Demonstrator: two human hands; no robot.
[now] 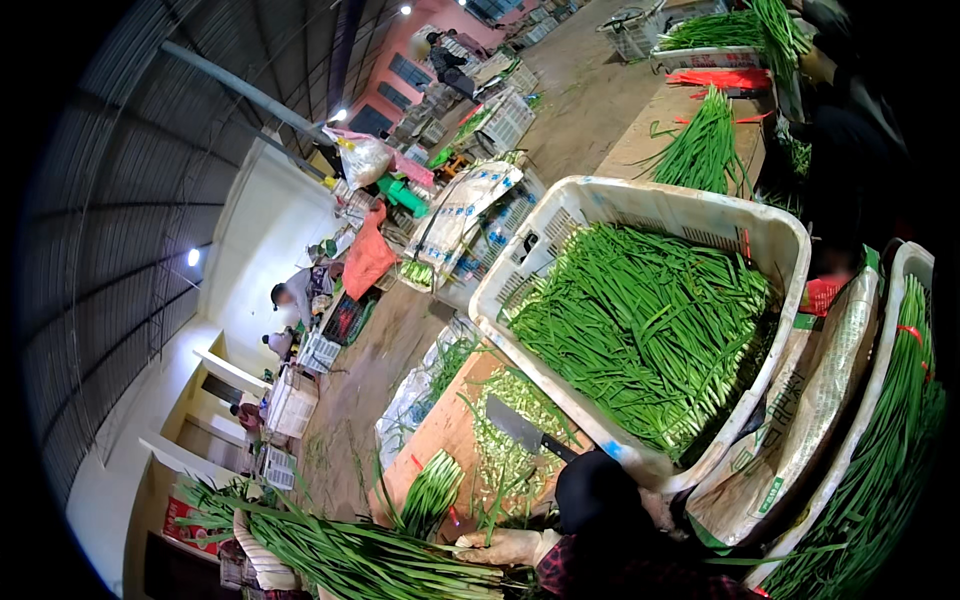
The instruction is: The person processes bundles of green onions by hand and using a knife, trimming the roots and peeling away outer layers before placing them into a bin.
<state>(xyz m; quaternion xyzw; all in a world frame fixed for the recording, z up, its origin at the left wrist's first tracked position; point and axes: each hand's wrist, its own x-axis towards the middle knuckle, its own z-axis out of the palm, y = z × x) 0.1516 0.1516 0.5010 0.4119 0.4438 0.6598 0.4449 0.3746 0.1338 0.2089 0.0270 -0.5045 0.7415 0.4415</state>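
Observation:
A long, loose bunch of garlic chives (380, 560) stretches across the bottom, leaves to the left. My left hand (262, 558), in a pale ribbed glove, is wrapped about the leafy part, partly hidden by leaves. From the right, my gloved right hand (500, 548) reaches into the bunch, its fingers closed at the stems. Just beyond lies a wooden board (405, 480) with a small tied bundle of chives (432, 492) standing on it and pale trimmings (500, 460) scattered about. A knife (515, 425) rests flat on the trimmings, its black handle toward my dark sleeve.
A large white plastic crate (640, 190) of loose chives stands right of the board. Folded sacking (800, 420) and another chive-filled crate (875, 345) crowd the right side. Behind are a second board (640, 130), a covered crate stack (470, 220) and several people working.

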